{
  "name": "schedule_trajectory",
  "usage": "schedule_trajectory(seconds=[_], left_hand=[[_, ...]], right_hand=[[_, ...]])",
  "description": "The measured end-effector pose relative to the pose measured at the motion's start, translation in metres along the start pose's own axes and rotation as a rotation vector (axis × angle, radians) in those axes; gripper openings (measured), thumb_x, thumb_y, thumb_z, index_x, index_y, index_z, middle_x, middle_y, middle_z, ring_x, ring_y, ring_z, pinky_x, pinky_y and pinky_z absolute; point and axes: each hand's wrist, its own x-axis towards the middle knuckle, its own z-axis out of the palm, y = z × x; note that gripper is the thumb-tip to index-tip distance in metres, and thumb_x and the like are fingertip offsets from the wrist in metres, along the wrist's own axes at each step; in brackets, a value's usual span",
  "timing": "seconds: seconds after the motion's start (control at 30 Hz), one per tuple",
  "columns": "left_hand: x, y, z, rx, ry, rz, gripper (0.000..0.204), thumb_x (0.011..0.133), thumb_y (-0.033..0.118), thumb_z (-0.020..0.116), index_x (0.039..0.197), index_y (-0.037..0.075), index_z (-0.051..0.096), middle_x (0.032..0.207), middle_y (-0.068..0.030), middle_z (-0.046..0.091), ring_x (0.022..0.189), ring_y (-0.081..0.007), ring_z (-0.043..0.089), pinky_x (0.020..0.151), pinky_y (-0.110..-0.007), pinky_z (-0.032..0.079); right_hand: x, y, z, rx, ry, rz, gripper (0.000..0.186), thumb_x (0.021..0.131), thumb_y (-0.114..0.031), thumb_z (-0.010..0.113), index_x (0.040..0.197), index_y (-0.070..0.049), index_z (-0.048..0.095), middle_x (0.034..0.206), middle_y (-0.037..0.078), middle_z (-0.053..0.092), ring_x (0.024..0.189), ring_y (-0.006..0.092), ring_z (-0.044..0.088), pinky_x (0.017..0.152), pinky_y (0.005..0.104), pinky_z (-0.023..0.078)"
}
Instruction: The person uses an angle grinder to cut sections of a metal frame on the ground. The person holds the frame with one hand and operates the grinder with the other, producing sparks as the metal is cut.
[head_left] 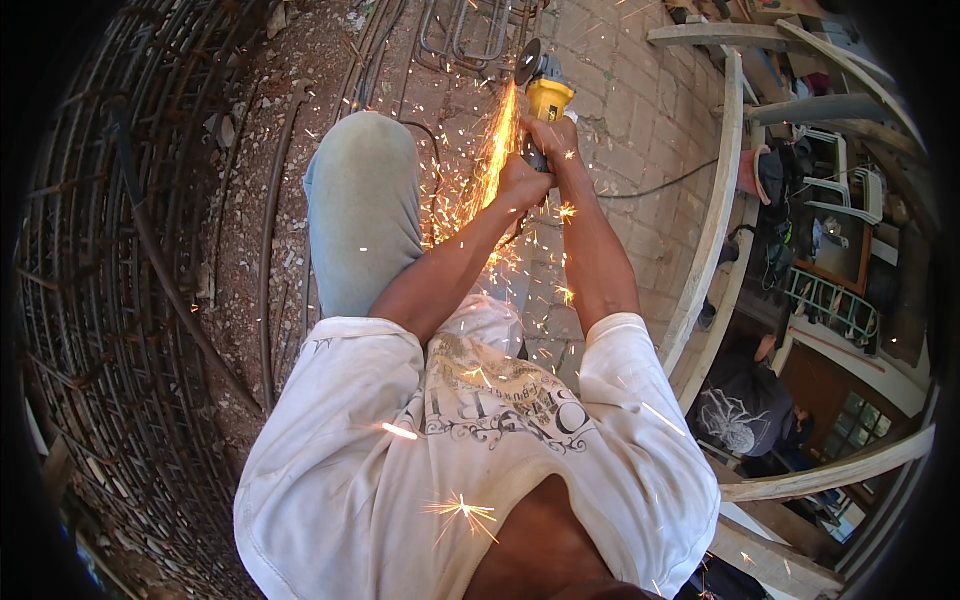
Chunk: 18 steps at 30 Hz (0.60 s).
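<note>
A yellow and black angle grinder (548, 98) is held out in front of me, its dark disc (528, 62) at the far end. My right hand (552, 136) is closed around the body just behind the yellow housing. Nearer to me, my left hand (524, 184) grips the black rear end of the tool. A dense stream of orange sparks (498, 145) flies from the disc back toward my left forearm and knee. Bent steel bars (465, 35) lie by the disc; the exact contact point is hard to make out.
Stacked rusty rebar cages (120, 300) fill the left side, beside loose rods (275, 230) on gravel. A dark cord (655, 185) crosses the paving bricks (625, 120) on the right. Wooden posts (712, 220) bound the right side; beyond them are a person (740, 405) and white plastic chairs (845, 190).
</note>
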Motion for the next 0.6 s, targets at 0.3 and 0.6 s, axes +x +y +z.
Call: schedule_trajectory(seconds=[0.3,0.6], left_hand=[[0.002,-0.002,0.0,0.02,-0.02,-0.043,0.031,0.067,0.024,0.083,0.074,0.001,0.063,0.059,-0.0066,0.063,0.051,-0.0165,0.062,0.047,-0.033,0.05],[-0.001,-0.002,0.001,-0.076,0.0,0.005,0.03,0.067,0.022,0.083,0.075,0.001,0.063,0.06,-0.0071,0.063,0.05,-0.0164,0.062,0.046,-0.033,0.049]], right_hand=[[-0.004,-0.003,-0.001,-0.101,0.041,0.009,0.044,0.064,-0.031,0.078,0.088,0.005,0.071,0.086,0.017,0.072,0.078,0.0249,0.07,0.068,0.039,0.053],[-0.02,-0.016,-0.007,-0.057,0.027,-0.031,0.044,0.066,-0.03,0.079,0.09,0.005,0.07,0.084,0.016,0.071,0.074,0.0247,0.07,0.066,0.0381,0.053]])
